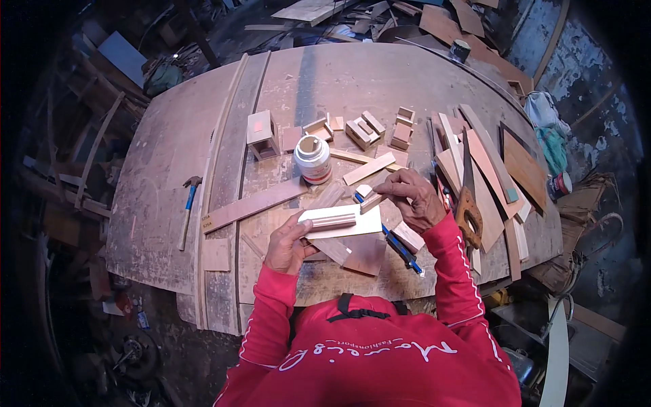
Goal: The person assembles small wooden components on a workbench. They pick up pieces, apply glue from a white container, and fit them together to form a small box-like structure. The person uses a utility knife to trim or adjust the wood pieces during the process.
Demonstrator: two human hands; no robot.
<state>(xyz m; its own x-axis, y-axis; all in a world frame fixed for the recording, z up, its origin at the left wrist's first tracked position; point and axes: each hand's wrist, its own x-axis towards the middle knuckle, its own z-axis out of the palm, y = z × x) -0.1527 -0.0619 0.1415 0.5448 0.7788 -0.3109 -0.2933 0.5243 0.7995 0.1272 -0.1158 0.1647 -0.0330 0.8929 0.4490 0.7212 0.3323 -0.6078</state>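
My left hand [286, 243] is closed on a thin pale board [368, 224], thumb on top and the other fingers partly hidden beneath. On that board lies a grooved strip of wood [332, 222], near the thumb. At the board's far right corner, my right hand [416, 198] pinches a small wooden piece [371, 201]; whether it touches the board I cannot tell. A small pale block [364, 190] shows just beyond the fingertips. An open white jar [312, 164] stands behind the board. Below my right wrist lies a blue-and-black tool [403, 251], perhaps a cutter.
Several small wooden box-like pieces [365, 131] sit at the middle of the worktable [169, 136]. A handsaw [468, 210] rests on the right among long wood strips [485, 149]. At left are a blue-handled hammer [188, 210] and a long wooden batten [220, 156].
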